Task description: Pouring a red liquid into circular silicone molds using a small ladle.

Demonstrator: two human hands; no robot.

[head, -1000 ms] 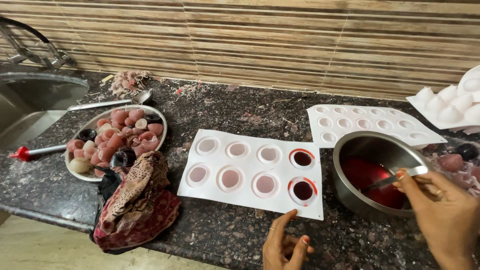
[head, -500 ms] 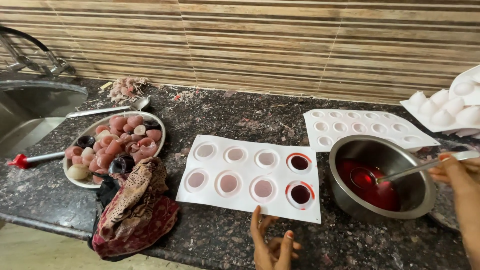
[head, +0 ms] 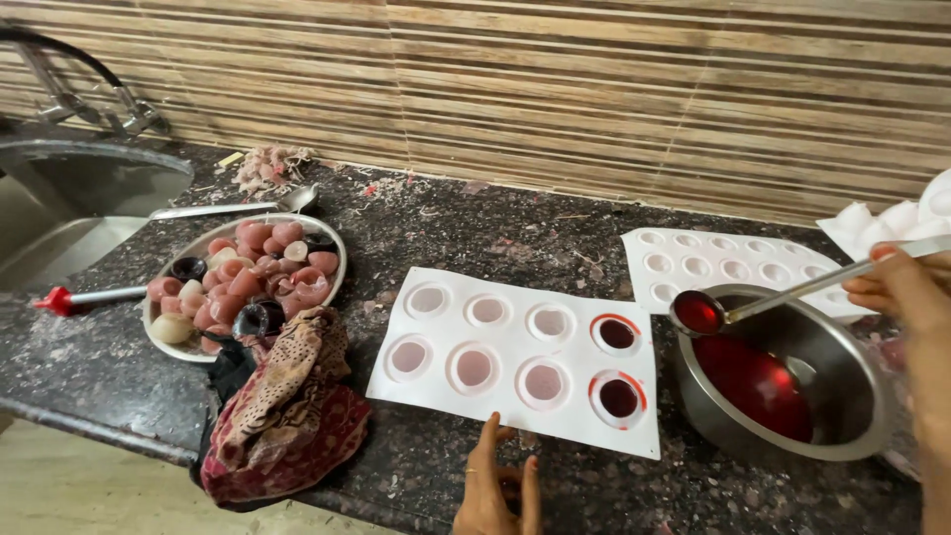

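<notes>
— Where was the ladle (head: 699, 313) when you looked?

— Held over the near rim of the steel bowl (head: 832, 436), its cup full of dark red liquid. The right hand (head: 906, 287) pinched the far end of the handle, fingers closed round it. The handle's long axis ran from that hand at the right edge down and leftward to the cup, so the cup pointed towards the white mould tray (head: 515, 396).

— And the tray lay which way from it?

— Just to the left of the cup, flat on the dark stone bench (head: 416, 228), touching or nearly touching the bowl. The right hand was the nearer one to the cup; the left hand (head: 498, 485) rested at the bench's front edge just below the tray, fingers loosely spread, holding nothing.

— What was in the containers?

— The tray had eight round wells. The two rightmost held dark red liquid with red rings round them; the other six showed only a pale pinkish bottom. The bowl held a shallow pool of the same red liquid. A second white mould tray (head: 733, 263) behind the bowl looked unfilled.

— Anything further left?

— A round plate (head: 332, 243) heaped with pink and dark moulded pieces, a patterned cloth (head: 287, 416) bunched in front of it, and a spoon (head: 238, 206) beyond.
</notes>
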